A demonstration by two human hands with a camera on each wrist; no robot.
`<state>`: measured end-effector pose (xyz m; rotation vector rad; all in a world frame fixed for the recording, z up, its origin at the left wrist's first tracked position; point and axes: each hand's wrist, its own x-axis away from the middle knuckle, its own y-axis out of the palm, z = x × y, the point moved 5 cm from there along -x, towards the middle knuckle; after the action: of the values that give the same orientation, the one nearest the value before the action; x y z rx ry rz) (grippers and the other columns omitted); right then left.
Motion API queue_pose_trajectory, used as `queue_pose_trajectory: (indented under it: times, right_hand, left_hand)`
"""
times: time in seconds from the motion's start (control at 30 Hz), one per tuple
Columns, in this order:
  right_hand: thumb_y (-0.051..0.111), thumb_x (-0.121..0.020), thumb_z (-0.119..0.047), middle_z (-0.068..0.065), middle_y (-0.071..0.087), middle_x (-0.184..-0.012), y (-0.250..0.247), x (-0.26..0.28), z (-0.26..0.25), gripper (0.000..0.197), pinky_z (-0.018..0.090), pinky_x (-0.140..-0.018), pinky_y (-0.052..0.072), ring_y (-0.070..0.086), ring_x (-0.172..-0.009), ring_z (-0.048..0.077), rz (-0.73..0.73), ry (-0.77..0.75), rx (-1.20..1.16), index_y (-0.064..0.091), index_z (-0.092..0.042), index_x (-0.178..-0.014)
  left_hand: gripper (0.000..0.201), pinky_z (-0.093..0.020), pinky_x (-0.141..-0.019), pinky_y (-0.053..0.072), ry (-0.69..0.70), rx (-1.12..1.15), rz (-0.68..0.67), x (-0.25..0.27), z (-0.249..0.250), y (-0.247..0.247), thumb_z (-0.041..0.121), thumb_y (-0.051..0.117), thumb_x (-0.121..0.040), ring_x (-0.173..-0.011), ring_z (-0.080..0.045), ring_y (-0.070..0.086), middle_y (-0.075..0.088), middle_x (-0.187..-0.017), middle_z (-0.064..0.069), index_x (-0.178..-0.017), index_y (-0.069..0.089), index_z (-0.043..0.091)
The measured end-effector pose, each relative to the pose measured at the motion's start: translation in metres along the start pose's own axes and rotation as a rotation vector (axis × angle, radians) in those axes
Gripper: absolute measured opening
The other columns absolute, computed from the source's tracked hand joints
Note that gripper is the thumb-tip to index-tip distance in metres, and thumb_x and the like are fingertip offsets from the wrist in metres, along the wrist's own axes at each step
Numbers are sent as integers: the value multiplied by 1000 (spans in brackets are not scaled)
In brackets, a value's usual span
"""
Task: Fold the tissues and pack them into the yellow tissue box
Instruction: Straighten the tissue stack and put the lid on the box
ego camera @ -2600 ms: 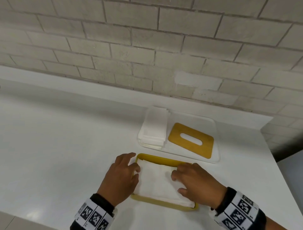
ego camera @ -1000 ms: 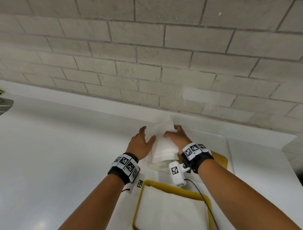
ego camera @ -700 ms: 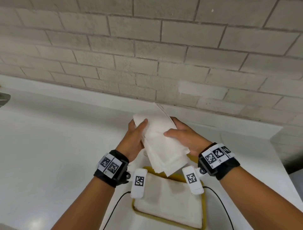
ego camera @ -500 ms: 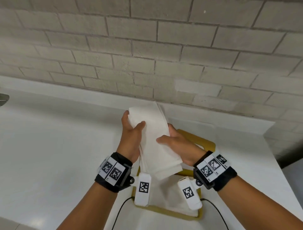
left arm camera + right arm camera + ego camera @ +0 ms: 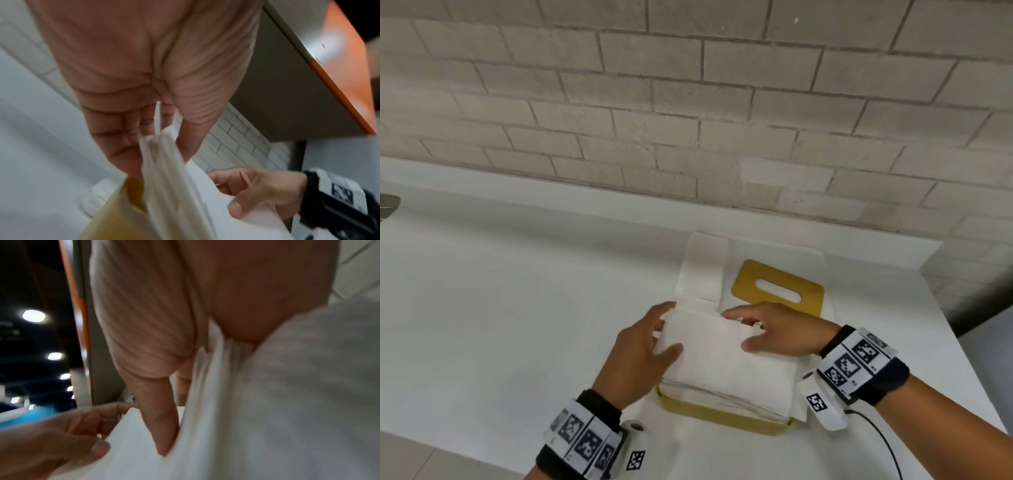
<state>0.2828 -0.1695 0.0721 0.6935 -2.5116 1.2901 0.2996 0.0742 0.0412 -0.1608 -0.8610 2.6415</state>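
Left hand (image 5: 643, 346) and right hand (image 5: 777, 334), each gripping the folded white tissue stack (image 5: 726, 363), have lowered it into the yellow rectangular tissue box (image 5: 722, 416); packing continues.

Tissues (image 5: 726, 356): white folded stack, lying flat across the top of the yellow tissue box (image 5: 722, 416), edges layered at the near side; box: shallow, open-topped, on the white counter; further folded white tissues (image 5: 702, 270) lie behind it.
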Motion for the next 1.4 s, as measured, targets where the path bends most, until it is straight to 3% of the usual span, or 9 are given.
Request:
queue_pose_trajectory:
  times: [0.2,0.43,0.57,0.67,0.87,1.07,1.23,1.3,1.4]
  right_hand:
    - [64,-95,-10,-25,50,-145,24,-12,9,59,-1,-102,32,46,-129,-13,-36,-78,-2,50,-34,-147]
    - [62,-97,-23,-13,57,-145,41,-13,20,58,24,-110,41,52,-132,7,118,-129,193,45,-43,-149]
    - [58,-100,-33,-12,54,-141,40,3,18,52,24,-109,38,49,-130,10,241,-126,236,43,-40,-149]
    - [62,-97,-36,-20,54,-134,19,35,22,43,21,-106,39,48,-126,5,429,-114,214,53,-38,-139]
    - [55,-94,-46,-25,42,-139,48,79,46,43,23,-106,31,39,-128,6,192,16,402,51,-39,-137]
    - [59,-68,-38,-22,71,-100,76,67,53,34,23,-78,52,66,-92,10,422,31,476,75,-36,-98]
    - [70,-66,-33,-22,70,-88,68,72,43,23,27,-72,52,64,-82,10,544,65,485,73,-37,-88]
    - [57,-76,-39,-25,68,-87,61,78,38,18,26,-72,49,61,-81,7,567,61,436,71,-39,-87]
    - [55,-84,-36,-24,68,-90,44,76,45,17,29,-74,50,60,-83,8,584,30,289,70,-39,-92]
  left_hand:
    - [50,-24,-86,54,85,-300,34,6,-6,16,34,61,-100,-94,-8,65,71,-115,9,-148,49,30]
    - [40,-31,-60,54,182,-622,55,3,-7,22,32,77,-85,-83,-21,64,69,-90,5,-124,71,23]
    - [56,-37,-87,58,207,-584,50,-2,-10,18,37,73,-90,-116,-23,59,55,-142,0,-143,57,27]
    - [51,-37,-95,57,213,-524,30,-4,-14,8,27,68,-95,-124,-21,58,53,-148,3,-144,56,29]
    - [34,-39,-80,64,271,-597,0,-5,-27,17,13,83,-80,-115,-23,70,69,-133,3,-111,77,26]
    - [32,-40,-72,64,184,-606,-46,-14,-29,31,11,83,-74,-115,-26,71,67,-137,0,-103,79,23]
    - [43,-37,-91,60,149,-487,-99,-5,-30,24,51,52,-94,-128,-14,59,45,-157,15,-134,62,37]
    - [62,-34,-106,51,88,-383,-165,4,-35,18,72,38,-86,-136,-2,46,31,-160,26,-141,48,47]
    - [71,-32,-108,47,58,-399,-267,12,-40,21,77,42,-77,-138,1,38,18,-159,34,-143,39,51]
